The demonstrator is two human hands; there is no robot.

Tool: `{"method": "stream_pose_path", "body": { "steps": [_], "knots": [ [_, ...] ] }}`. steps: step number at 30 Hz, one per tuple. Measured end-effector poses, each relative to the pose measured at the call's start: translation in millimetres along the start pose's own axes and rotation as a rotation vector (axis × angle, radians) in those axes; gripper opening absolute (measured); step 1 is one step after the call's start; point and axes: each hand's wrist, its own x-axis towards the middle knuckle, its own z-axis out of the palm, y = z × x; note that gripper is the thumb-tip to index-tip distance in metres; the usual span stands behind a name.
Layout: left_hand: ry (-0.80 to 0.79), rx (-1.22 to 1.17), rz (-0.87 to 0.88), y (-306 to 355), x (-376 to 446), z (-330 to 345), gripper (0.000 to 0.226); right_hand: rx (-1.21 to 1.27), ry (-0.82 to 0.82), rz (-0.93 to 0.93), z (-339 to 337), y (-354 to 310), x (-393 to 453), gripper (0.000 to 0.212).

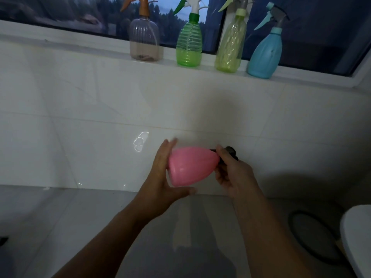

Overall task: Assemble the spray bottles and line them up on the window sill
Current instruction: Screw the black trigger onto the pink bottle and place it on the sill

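Observation:
A pink bottle [190, 167] lies sideways in front of the tiled wall, its base toward the left. My left hand [164, 177] cups that base, thumb beneath and fingers behind. My right hand [230, 173] is closed around a dark spray head [230, 152] at the bottle's neck; most of the head is hidden by my fingers. On the white window sill [100, 55] stand several assembled spray bottles in a row: a clear one with an orange head [144, 40], a green one [189, 45], a yellow-green one [230, 44] and a blue one [265, 55].
The dark window [70, 11] rises behind the sill, with a frame post between the green and yellow-green bottles. A white rounded fixture [357, 237] and a dark round object [313, 235] sit on the floor at lower right.

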Motion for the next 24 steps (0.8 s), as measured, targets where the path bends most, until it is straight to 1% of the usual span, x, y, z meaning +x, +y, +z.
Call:
{"method": "stream_pose_path", "body": {
  "steps": [1, 3, 4, 5, 6, 7, 8, 9, 11, 12, 13, 15, 16, 19, 21, 22, 24],
  "knots": [
    [0.006, -0.149, -0.120, 10, 0, 0, 0.110, 0.000, -0.018, -0.010, 1, 0, -1, 0.031],
    [0.065, -0.410, -0.323, 15, 3, 3, 0.092, -0.036, -0.038, -0.052, 1, 0, -1, 0.025],
    [0.091, -0.511, -0.414, 14, 6, 2, 0.088, -0.046, -0.044, -0.071, 1, 0, -2, 0.024],
    [0.104, -0.642, -0.500, 11, 10, 1, 0.092, -0.043, -0.052, -0.086, 1, 0, -2, 0.023],
    [0.080, -0.785, -0.564, 6, 13, -1, 0.098, -0.029, -0.066, -0.096, 1, -1, -1, 0.022],
    [0.041, -0.912, -0.600, 5, 15, -3, 0.097, -0.008, -0.086, -0.103, 2, -1, -2, 0.023],
    [0.003, -0.992, -0.642, 10, 14, -4, 0.091, 0.017, -0.106, -0.105, 4, 0, -3, 0.024],
    [-0.053, -1.033, -0.700, 13, 12, -3, 0.087, 0.040, -0.119, -0.115, 5, 0, -4, 0.025],
    [-0.163, -0.940, -0.839, 18, 9, -2, 0.091, 0.071, -0.107, -0.154, 6, 1, -4, 0.023],
    [-0.195, -0.877, -0.871, 19, 8, -2, 0.090, 0.085, -0.092, -0.167, 6, 1, -4, 0.023],
    [-0.195, -0.823, -0.856, 21, 6, -2, 0.085, 0.095, -0.076, -0.169, 6, 0, -4, 0.025],
    [-0.134, -0.720, -0.680, 23, 4, -4, 0.072, 0.075, -0.035, -0.152, 4, -2, -4, 0.027],
    [-0.099, -0.640, -0.571, 23, 3, -4, 0.071, 0.049, -0.016, -0.139, 4, -2, -5, 0.027],
    [0.030, -0.355, -0.330, 24, 0, 2, 0.082, 0.022, 0.039, -0.113, 5, -1, -7, 0.023],
    [0.082, -0.310, -0.245, 23, -3, 12, 0.088, 0.043, 0.063, -0.123, 8, -5, -10, 0.027],
    [0.103, -0.336, -0.228, 24, -4, 16, 0.090, 0.044, 0.060, -0.135, 10, -7, -12, 0.035],
    [0.172, -0.379, -0.191, 25, -5, 25, 0.092, -0.017, 0.005, -0.108, 15, -10, -17, 0.068]
  ]
}}
